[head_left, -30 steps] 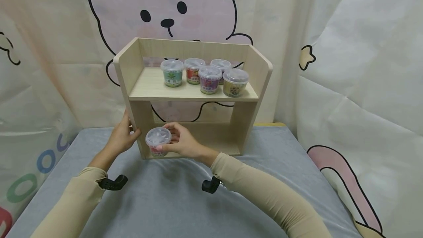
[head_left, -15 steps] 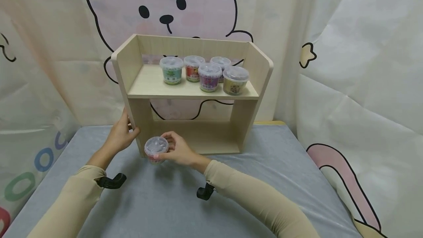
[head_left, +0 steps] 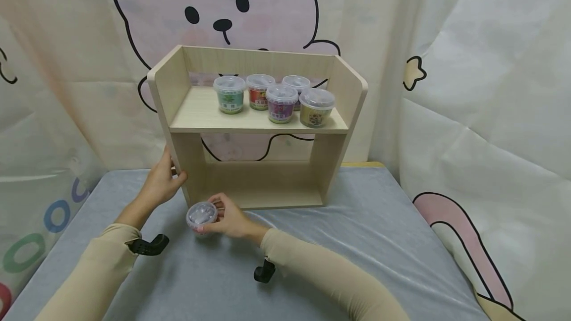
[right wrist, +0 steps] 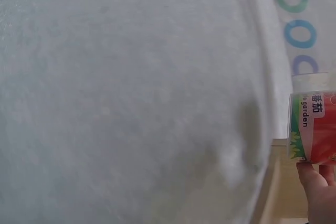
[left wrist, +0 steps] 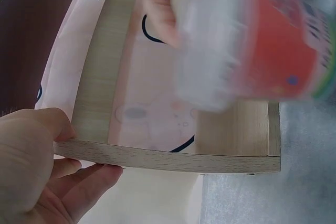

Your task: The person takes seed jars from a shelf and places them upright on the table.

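Observation:
A small wooden shelf unit (head_left: pixel 258 131) stands on the table. My left hand (head_left: pixel 160 182) grips the edge of its left side panel; in the left wrist view the thumb lies on one face and fingers on the other. My right hand (head_left: pixel 234 219) holds a lidded plastic cup (head_left: pixel 201 213) by its side, just in front of the unit's lower left corner and over the cloth. The cup (right wrist: pixel 320 127) shows a red label with green in the right wrist view. In the left wrist view the cup (left wrist: pixel 278 40) is blurred and close to the camera.
Several similar lidded cups stand on the upper shelf: a green one (head_left: pixel 230 99), a red one (head_left: pixel 257 98), a purple one (head_left: pixel 281 109) and a yellow one (head_left: pixel 315 113) among them. Blue-grey cloth (head_left: pixel 214 281) covers the table. Printed curtains (head_left: pixel 357 14) hang behind and beside it.
My right hand has brought the red-labelled cup from the lower shelf's front left toward me, down and left in the head view. My left hand keeps its grip on the side panel.

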A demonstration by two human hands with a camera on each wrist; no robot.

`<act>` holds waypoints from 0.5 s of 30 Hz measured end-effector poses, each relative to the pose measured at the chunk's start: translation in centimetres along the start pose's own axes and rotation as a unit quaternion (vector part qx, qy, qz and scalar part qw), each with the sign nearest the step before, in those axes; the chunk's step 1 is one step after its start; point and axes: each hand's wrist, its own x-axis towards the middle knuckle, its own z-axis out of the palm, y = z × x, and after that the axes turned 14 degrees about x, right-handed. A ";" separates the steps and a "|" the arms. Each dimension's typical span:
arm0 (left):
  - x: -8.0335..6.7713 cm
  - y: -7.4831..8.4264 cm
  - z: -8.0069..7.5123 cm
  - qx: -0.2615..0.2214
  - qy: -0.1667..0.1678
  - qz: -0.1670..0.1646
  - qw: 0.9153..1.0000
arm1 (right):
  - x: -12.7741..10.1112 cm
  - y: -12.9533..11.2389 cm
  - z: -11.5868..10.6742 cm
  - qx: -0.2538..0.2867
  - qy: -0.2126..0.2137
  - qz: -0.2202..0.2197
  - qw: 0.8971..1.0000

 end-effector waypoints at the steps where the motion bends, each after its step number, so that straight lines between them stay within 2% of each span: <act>1: 0.0 0.0 0.0 -0.002 0.001 0.000 1.000 | 0.1 0.3 0.1 -0.001 0.000 0.001 1.000; 8: 0.0 0.0 0.2 -0.011 0.012 -0.001 1.000 | 0.0 2.3 0.5 -0.026 0.000 0.017 1.000; 15: 0.0 -0.3 0.3 -0.007 0.012 0.001 1.000 | -0.3 2.8 0.9 -0.035 0.005 0.023 0.999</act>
